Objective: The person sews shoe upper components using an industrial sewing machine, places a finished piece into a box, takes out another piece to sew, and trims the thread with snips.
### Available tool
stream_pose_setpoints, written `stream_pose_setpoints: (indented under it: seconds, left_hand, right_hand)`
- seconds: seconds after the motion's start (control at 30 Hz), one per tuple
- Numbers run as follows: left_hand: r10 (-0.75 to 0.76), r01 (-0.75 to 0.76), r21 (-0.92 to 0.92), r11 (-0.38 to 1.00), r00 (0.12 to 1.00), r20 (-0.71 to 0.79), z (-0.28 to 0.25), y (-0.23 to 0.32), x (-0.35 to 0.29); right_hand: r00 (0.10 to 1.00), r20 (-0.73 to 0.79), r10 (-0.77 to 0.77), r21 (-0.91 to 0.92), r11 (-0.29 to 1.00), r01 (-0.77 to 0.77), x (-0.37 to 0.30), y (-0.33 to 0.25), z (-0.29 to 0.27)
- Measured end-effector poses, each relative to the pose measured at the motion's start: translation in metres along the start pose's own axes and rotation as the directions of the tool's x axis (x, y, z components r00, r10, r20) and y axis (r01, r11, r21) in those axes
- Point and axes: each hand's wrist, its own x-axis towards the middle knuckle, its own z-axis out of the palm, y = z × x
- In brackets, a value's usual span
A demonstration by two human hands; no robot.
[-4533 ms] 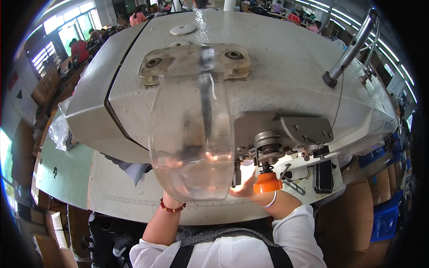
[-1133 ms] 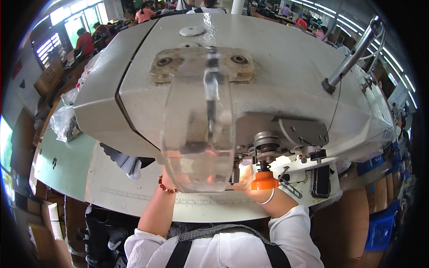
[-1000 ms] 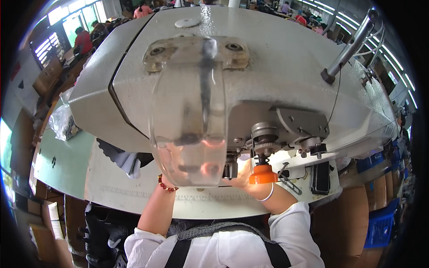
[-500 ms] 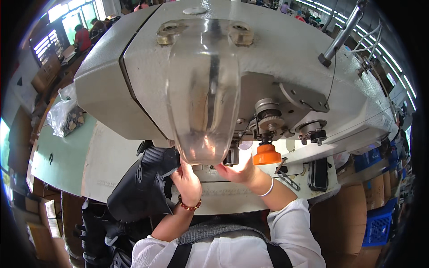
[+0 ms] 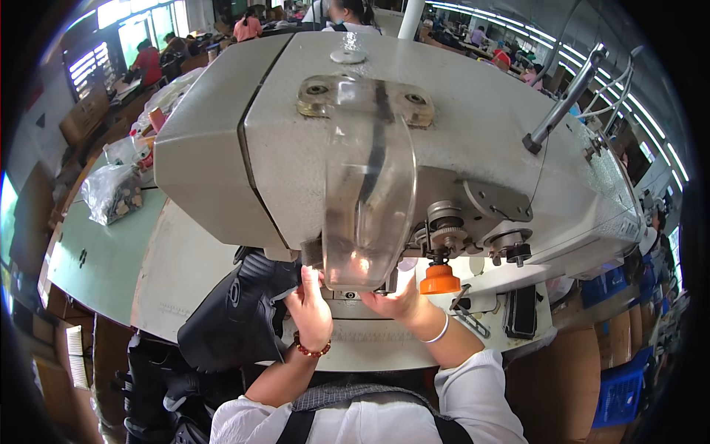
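Note:
A black leather-look piece (image 5: 225,318) with a ribbed part and an oval detail hangs over the front edge of the sewing machine (image 5: 288,163) bed, left of the needle area. My left hand (image 5: 309,317), with a beaded bracelet, is closed at this piece's right edge, fingertips up by the machine head. Across from it, my right hand (image 5: 399,298), wearing a pale bangle, reaches under the machine arm with its thumb toward the needle area. Its other fingers are largely hidden behind the clear guard (image 5: 366,214) and machine parts, as is the spot between both hands.
An orange knob (image 5: 440,280) hangs under the machine arm, close above my right wrist. Tweezers (image 5: 470,318) and a black case (image 5: 521,312) lie on the right. More black pieces (image 5: 166,392) are below left. A plastic bag (image 5: 111,194) rests on the green table (image 5: 100,244). People sit farther back.
The view has tilted up, so the machine sits lower and further right and more of the room behind shows. Both hands keep nearly the same place at the machine.

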Motion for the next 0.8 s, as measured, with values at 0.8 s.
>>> stream_pose_setpoints:
  seconds: [0.8]
  left_hand:
    - [0.211,-0.64,0.623,0.449,0.754,0.622,-0.096,0.186,0.048]
  right_hand:
    - [0.997,0.072,0.003,-0.189,0.982,0.01,0.0,-0.001,0.0]
